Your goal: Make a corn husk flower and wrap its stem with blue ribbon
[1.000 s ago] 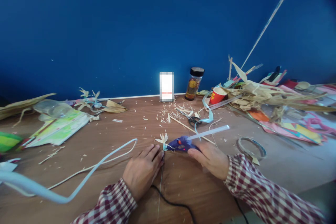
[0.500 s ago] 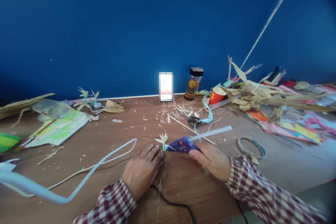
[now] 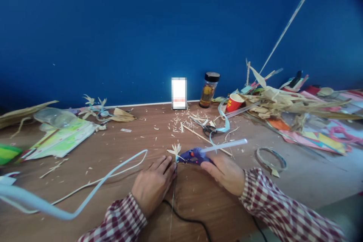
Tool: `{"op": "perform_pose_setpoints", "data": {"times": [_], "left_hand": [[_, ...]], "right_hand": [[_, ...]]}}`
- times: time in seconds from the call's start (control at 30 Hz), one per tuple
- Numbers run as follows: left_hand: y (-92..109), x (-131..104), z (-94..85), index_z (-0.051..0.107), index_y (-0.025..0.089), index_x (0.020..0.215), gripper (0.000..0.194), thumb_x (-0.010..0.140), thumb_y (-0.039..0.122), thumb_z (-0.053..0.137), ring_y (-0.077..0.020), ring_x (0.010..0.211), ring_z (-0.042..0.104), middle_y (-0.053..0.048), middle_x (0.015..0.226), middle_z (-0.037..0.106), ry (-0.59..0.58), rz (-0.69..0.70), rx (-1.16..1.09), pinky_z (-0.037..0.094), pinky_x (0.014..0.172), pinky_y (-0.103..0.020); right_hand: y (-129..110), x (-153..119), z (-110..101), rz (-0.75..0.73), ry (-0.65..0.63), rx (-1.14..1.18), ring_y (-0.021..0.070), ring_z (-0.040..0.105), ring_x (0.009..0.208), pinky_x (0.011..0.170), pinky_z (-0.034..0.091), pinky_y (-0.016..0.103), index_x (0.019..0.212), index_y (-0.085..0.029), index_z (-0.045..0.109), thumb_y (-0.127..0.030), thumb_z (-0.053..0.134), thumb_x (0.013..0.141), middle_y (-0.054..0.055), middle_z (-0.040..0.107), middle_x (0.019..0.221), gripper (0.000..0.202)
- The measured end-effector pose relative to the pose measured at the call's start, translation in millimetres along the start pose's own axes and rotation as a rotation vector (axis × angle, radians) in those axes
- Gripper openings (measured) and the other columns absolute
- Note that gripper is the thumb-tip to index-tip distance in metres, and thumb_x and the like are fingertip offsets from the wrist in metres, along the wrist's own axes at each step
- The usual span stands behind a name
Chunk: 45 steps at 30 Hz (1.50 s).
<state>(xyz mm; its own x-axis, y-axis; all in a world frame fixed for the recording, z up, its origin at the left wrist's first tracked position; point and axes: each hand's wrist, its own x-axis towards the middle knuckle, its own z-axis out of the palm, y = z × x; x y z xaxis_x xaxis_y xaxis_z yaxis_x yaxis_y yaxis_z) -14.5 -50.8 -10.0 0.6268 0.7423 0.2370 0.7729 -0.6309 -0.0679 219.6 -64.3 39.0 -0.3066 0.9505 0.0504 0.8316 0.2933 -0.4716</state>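
A purple glue gun with a clear glue stick out of its back is gripped in my right hand. Its tip touches or nearly touches the base of a small pale husk flower with a light blue wrap. My left hand rests on the table, fingers together, its fingertips at the flower's base and closed on the thin stem, which runs down toward the front edge. The underside of my left fingers is hidden.
Scissors, cut husk bits and a red cup lie beyond the hands, with a jar by the wall. Husks heap at right. A ring lies right; light blue ribbon runs at left; a black cord crosses the front.
My right hand and the glue gun have shifted slightly left, toward the flower. My left hand has stayed in place.
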Motion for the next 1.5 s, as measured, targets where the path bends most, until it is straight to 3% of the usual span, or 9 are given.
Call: {"op": "perform_pose_setpoints", "data": {"times": [0.47, 0.7, 1.0, 1.5], "left_hand": [[-0.3, 0.7, 1.0, 0.058, 0.022, 0.112, 0.032, 0.086, 0.028, 0.039, -0.0250, 0.104, 0.055, -0.005, 0.118, 0.059, -0.026, 0.003, 0.019, 0.053, 0.074, -0.037], [-0.7, -0.1, 0.1, 0.057, 0.024, 0.111, 0.032, 0.086, 0.029, 0.038, -0.0251, 0.106, 0.055, -0.004, 0.119, 0.058, -0.048, 0.002, 0.022, 0.053, 0.074, -0.038], [-0.2, -0.3, 2.7, 0.058, 0.025, 0.110, 0.032, 0.086, 0.029, 0.039, -0.0252, 0.104, 0.056, -0.004, 0.118, 0.059, -0.026, -0.015, 0.008, 0.053, 0.072, -0.038], [-0.1, 0.4, -1.1, 0.059, 0.023, 0.110, 0.032, 0.086, 0.028, 0.039, -0.0255, 0.105, 0.056, -0.006, 0.117, 0.059, -0.017, 0.000, -0.015, 0.052, 0.075, -0.038]], "right_hand": [[2.9, -0.9, -4.2, 0.033, -0.107, 0.056, 0.0168, 0.056, 0.066, 0.057, 0.037, 0.026, 0.091, -0.016, 0.059, -0.043, 0.031, 0.089, 0.005, 0.062, 0.074, 0.038], [5.4, -1.1, -8.0, 0.042, -0.072, 0.129, 0.0164, 0.057, 0.066, 0.056, 0.038, 0.025, 0.084, -0.017, 0.057, -0.040, 0.030, 0.090, 0.004, 0.061, 0.069, 0.036], [6.4, 1.2, 0.5, 0.017, -0.024, 0.030, 0.0207, 0.059, 0.080, 0.069, 0.042, 0.031, 0.102, -0.017, 0.056, -0.041, 0.031, 0.089, 0.008, 0.065, 0.086, 0.037], [7.3, -1.6, -2.3, 0.012, -0.050, 0.049, 0.0194, 0.060, 0.078, 0.069, 0.042, 0.030, 0.103, -0.016, 0.057, -0.041, 0.031, 0.090, 0.008, 0.065, 0.084, 0.038]]}}
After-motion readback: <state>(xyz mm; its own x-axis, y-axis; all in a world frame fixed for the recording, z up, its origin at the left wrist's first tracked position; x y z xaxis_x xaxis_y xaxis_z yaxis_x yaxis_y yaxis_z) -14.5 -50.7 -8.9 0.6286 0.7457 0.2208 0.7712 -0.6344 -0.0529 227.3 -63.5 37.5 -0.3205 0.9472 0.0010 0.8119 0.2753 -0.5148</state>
